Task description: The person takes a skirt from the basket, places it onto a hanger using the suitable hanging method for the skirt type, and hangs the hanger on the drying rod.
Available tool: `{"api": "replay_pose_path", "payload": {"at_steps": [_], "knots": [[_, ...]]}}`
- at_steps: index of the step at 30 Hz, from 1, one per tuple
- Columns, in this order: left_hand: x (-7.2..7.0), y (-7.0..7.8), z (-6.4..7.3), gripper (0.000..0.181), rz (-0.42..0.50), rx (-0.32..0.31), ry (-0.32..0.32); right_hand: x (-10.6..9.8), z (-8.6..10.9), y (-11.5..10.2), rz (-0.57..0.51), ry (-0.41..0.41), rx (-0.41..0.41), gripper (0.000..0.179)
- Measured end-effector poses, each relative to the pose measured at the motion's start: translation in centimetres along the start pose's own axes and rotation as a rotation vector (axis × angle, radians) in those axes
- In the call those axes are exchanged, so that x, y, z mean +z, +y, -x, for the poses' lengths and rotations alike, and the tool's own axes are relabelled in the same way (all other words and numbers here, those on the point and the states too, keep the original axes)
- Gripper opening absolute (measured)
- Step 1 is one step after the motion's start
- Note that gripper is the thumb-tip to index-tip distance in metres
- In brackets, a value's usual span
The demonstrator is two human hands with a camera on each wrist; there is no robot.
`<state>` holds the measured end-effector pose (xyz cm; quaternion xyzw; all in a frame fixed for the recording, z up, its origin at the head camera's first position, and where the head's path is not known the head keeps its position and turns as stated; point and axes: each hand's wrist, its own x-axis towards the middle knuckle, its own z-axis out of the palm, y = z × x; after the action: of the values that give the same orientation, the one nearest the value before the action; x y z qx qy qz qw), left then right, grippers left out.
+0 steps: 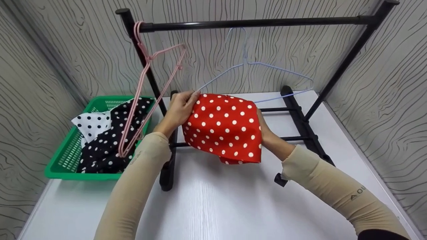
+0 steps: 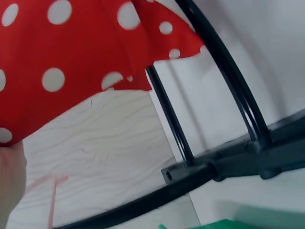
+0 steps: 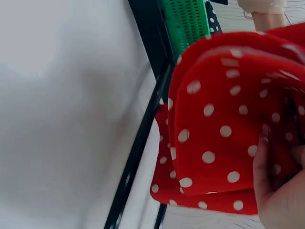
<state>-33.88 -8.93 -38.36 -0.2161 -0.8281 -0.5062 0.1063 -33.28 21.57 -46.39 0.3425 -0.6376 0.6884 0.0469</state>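
Observation:
A red polka-dot cloth [image 1: 223,126] with white dots hangs between both hands in front of the rack. My left hand [image 1: 181,106] pinches its upper left edge, thumb on top, right where the left arm of a pale blue hanger [image 1: 279,68] meets the cloth. Most of that hanger's lower left part is hidden behind the fabric. From the right side, my right hand [image 3: 283,186] reaches behind the cloth; the right wrist view shows its thumb and a finger gripping the folds. The head view hides those fingers. The hanger's hook is right at the rail's lower edge.
A black garment rack [image 1: 253,23] stands on the white table [image 1: 206,206]. Pink hangers [image 1: 141,75] hang at its left end. Below them, a green basket [image 1: 56,170] holds black and white polka-dot cloths [image 1: 110,146]. Patterned walls close in the back and sides.

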Motion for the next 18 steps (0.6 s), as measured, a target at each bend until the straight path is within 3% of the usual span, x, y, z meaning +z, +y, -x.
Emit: {"api": "replay_pose_path", "payload": {"at_steps": [1, 2, 3, 5, 7, 12, 15, 18], "knots": [[-0.3, -0.1, 0.0, 0.035, -0.003, 0.008, 0.014, 1.6, -0.4, -3.4, 0.118, 0.049, 0.012, 0.042], [-0.6, -0.2, 0.1, 0.035, -0.008, 0.015, 0.027, 2.2, -0.8, -5.2, 0.208, 0.096, 0.068, 0.037], [-0.9, -0.2, 0.1, 0.036, -0.011, 0.021, 0.039, 2.5, -1.3, -6.3, 0.273, 0.127, 0.102, 0.024], [-1.5, -0.3, 0.1, 0.037, -0.018, 0.039, 0.062, 2.5, -1.8, -8.0, 0.388, 0.182, 0.138, 0.016], [-1.9, -0.4, 0.2, 0.037, -0.021, 0.049, 0.077, 2.0, -1.9, -9.3, 0.508, 0.245, 0.156, 0.018], [-2.6, -0.4, 0.4, 0.036, 0.008, 0.031, 0.094, 0.0, -1.5, -11.5, 0.731, 0.314, 0.183, 0.032], [-3.0, -0.5, 0.5, 0.037, 0.006, 0.022, 0.111, -1.5, -1.2, -12.1, 0.795, 0.361, 0.18, 0.041], [-3.3, -0.8, 0.7, 0.037, -0.015, 0.009, 0.134, -3.2, -0.7, -12.6, 0.849, 0.457, 0.159, 0.044]]}}
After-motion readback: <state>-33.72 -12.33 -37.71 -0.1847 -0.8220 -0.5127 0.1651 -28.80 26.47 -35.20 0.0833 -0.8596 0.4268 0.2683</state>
